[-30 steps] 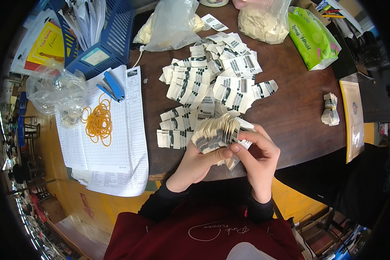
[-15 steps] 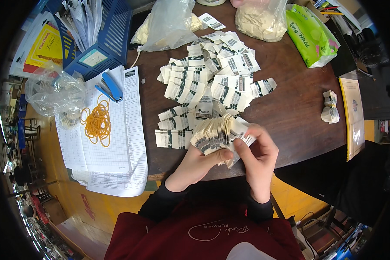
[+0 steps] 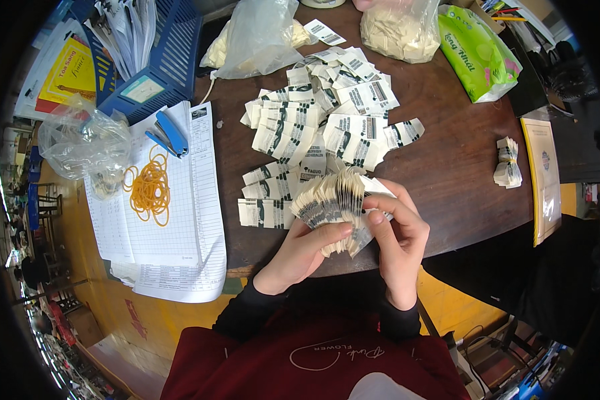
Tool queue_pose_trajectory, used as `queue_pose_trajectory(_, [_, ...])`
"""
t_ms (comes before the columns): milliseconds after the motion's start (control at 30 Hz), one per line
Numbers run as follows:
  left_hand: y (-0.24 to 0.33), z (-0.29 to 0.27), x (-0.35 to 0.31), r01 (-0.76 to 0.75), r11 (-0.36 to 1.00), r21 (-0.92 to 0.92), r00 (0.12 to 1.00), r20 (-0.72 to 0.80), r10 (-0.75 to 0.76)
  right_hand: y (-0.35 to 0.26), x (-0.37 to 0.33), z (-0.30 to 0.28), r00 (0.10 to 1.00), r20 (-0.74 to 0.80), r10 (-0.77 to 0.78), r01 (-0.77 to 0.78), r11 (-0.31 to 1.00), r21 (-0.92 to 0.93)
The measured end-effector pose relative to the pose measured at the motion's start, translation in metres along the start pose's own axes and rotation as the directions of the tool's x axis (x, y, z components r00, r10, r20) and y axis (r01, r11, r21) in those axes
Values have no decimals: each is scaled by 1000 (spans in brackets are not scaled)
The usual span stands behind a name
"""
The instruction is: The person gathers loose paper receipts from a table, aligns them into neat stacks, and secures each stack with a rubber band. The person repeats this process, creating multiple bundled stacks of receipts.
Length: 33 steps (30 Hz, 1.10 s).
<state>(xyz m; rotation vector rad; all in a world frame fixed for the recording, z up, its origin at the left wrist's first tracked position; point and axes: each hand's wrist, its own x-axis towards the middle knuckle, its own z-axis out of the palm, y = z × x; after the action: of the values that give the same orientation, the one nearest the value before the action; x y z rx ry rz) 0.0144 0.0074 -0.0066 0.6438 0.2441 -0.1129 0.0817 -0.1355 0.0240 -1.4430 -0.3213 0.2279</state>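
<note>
Close to the table's near edge, my left hand (image 3: 300, 257) grips a thick fanned stack of cream labels (image 3: 330, 203) printed in dark ink, its thumb across the front. My right hand (image 3: 400, 233) pinches labels at the right end of that stack between thumb and fingers. How many it pinches is hidden. Just beyond my hands a loose pile of similar labels (image 3: 287, 130) spreads over the brown table (image 3: 447, 153), some lying in overlapping rows.
At left, yellow rubber bands (image 3: 150, 193) and a blue stapler (image 3: 171, 133) lie on papers (image 3: 180, 233). A blue basket (image 3: 173, 60) stands behind. Plastic bags (image 3: 257, 40), a green tissue pack (image 3: 477, 57), a banded label bundle (image 3: 507, 163) and a yellow-edged booklet (image 3: 541, 180) are around.
The stack in my left hand has fanned wider and stands more upright. My right fingers have shifted slightly along its right end.
</note>
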Motion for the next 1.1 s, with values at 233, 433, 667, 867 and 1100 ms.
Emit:
queue_pose_trajectory(233, [0, 0, 0, -13, 999, -42, 999, 50, 15, 3, 1, -1, 1000, 21, -16, 16, 1000, 12])
queue_pose_trajectory(433, [0, 2, 0, -47, 999, -20, 998, 35, 48, -5, -3, 7, 983, -119, 142, -116, 972, 205])
queue_pose_trajectory(667, [1, 2, 0, -13, 1000, 29, 1000, 17, 12, -5, -1, -2, 1000, 8, -7, 8, 998, -67])
queue_pose_trajectory(867, [1, 5, -1, -15, 999, 43, 1000, 22, 14, -3, -3, -1, 1000, 2, 4, -4, 999, -46])
queue_pose_trajectory(1100, [1, 5, 0, -1, 998, 67, 1000, 13, 0, -5, -2, 4, 995, -93, 32, -25, 997, 74])
